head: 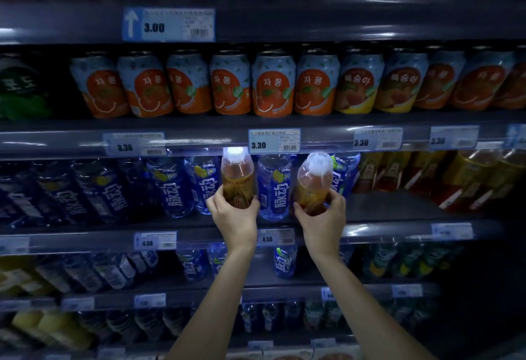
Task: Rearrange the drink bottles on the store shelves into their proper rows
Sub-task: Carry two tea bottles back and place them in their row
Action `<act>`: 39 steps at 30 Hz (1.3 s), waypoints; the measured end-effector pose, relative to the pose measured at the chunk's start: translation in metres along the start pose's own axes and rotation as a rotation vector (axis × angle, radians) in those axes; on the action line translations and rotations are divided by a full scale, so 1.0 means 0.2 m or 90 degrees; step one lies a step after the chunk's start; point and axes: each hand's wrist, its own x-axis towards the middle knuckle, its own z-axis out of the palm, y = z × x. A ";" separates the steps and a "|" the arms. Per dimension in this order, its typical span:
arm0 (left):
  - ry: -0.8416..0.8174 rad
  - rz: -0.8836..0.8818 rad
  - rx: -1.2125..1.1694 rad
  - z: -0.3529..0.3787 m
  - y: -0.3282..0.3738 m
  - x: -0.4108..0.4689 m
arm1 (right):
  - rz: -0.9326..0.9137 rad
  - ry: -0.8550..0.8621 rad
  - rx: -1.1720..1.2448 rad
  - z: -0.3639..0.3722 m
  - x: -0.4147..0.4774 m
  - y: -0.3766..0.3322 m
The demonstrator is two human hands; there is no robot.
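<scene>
Two bare forearms rising from the bottom centre of the frame, each hand wrapped round an amber tea bottle. Left hand (234,211), fingers clamped on the lower body of the upright tea bottle (237,178), mid-frame among the blue drink bottles (273,186). Right hand (323,211), fingers clamped likewise on the tilted tea bottle (313,181), white cap leaning toward the camera. Matching amber row (404,174) at right of the same shelf (398,230). Full, so likely fairly heavy; thin plastic walls probably yielding under squeeze, label film possibly slick. Best held low round the labelled waist, not by the cap.
</scene>
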 end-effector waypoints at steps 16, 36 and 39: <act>0.021 0.076 0.005 -0.10 0.12 -0.23 | -0.051 -0.014 0.086 -0.12 -0.05 -0.07; -0.117 0.143 -0.040 0.36 0.37 -0.78 | 0.001 0.015 0.147 -0.68 0.16 0.10; -0.135 0.148 -0.048 0.48 0.41 -0.85 | 0.019 0.026 0.142 -0.79 0.25 0.18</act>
